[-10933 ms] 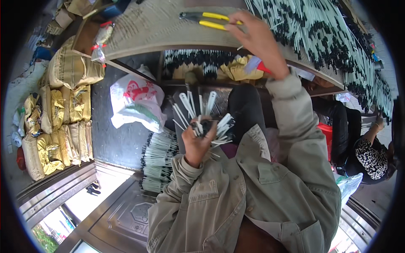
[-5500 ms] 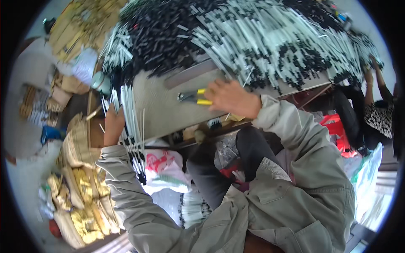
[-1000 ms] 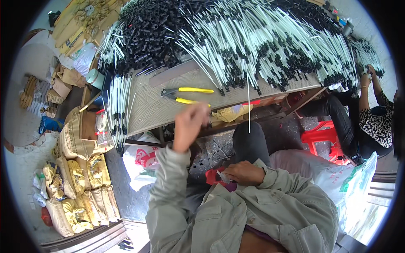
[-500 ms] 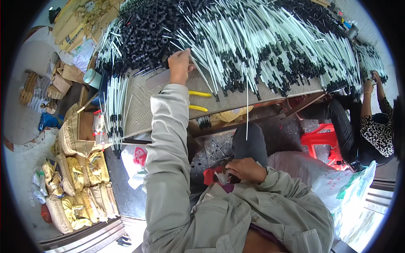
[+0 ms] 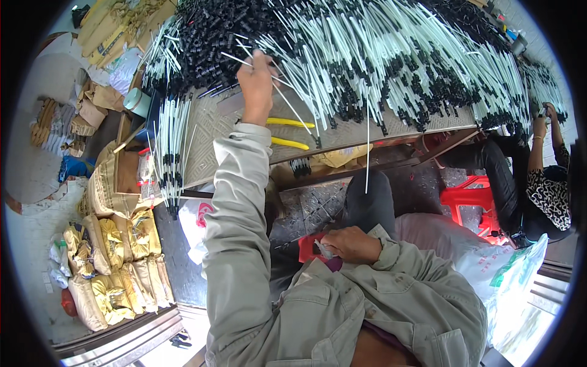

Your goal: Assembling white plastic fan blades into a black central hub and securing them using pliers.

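My left hand (image 5: 255, 88) reaches over the table, its fingers pinched on a thin white rod (image 5: 235, 59) that sticks out on both sides. Beyond it lies a heap of small black plastic fittings (image 5: 211, 40). To its right spreads a big pile of white rods with black ends (image 5: 391, 55). A tool with two yellow handles (image 5: 290, 122) lies partly under my left forearm. Close to my body, my right hand (image 5: 353, 244) is closed in my lap; a small whitish piece shows by its fingertips, too unclear to name.
A bundle of white rods (image 5: 171, 144) overhangs the table's (image 5: 205, 144) left front edge. One long rod (image 5: 367, 153) juts over the front edge toward my knee. A red stool (image 5: 468, 196) and a co-worker's arm (image 5: 538, 144) are at right. Packed sacks (image 5: 116, 269) stand at left.
My left hand has moved slightly farther up toward the black fittings, and a white rod now shows across its fingers. My right hand has shifted only a little.
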Tool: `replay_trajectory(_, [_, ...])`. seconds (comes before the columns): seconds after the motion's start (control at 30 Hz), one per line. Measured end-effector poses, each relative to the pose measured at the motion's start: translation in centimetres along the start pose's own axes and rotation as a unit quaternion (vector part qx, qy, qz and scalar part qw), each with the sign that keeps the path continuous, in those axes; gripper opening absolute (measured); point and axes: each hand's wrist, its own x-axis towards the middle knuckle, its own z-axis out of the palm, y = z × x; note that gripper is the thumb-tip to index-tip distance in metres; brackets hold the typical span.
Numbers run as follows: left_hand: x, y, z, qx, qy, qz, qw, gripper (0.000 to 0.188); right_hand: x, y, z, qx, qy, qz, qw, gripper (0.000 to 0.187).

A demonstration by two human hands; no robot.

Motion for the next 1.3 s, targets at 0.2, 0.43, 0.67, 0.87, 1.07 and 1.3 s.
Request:
replay_trajectory(0.2, [-3.6, 3.8, -2.3, -0.041, 0.145, 0.059, 0.987, 0.043, 0.3, -0.2, -1.9, 0.136, 0.038, -0.046, 0.989, 0.017])
replay_trajectory(0.43, [-9.9, 2.0, -7.6, -0.072, 0.173, -0.018, 0.982, 0.046, 4.9, -1.9, -5.0, 0.34, 0.317, 0.044, 0.884, 0.027])
replay_trajectory(0.67, [-13.8, -0.1, -8.3, -0.107, 0.207, -0.042, 0.972, 0.044, 5.3, -5.4, -3.0, 0.583, 0.219, 0.1, 0.776, 0.035])
replay_trajectory(0.87, [-13.1, 0.8, -6.0, -0.045, 0.032, -0.086, 0.995, 0.029, 8.4, -4.2, -6.0, 0.397, 0.316, 0.103, 0.855, 0.03])
replay_trajectory(1.07, [-12.5, -0.7, -6.8, -0.087, 0.026, -0.085, 0.992, 0.024, 9.7, -4.6, -7.1, 0.54, 0.299, 0.096, 0.781, 0.021])
replay_trajectory(1.3, [-13.3, 0.0, -7.5, -0.05, 0.113, -0.092, 0.988, 0.017, 6.8, -5.0, -6.5, 0.545, 0.291, 0.102, 0.78, 0.027])
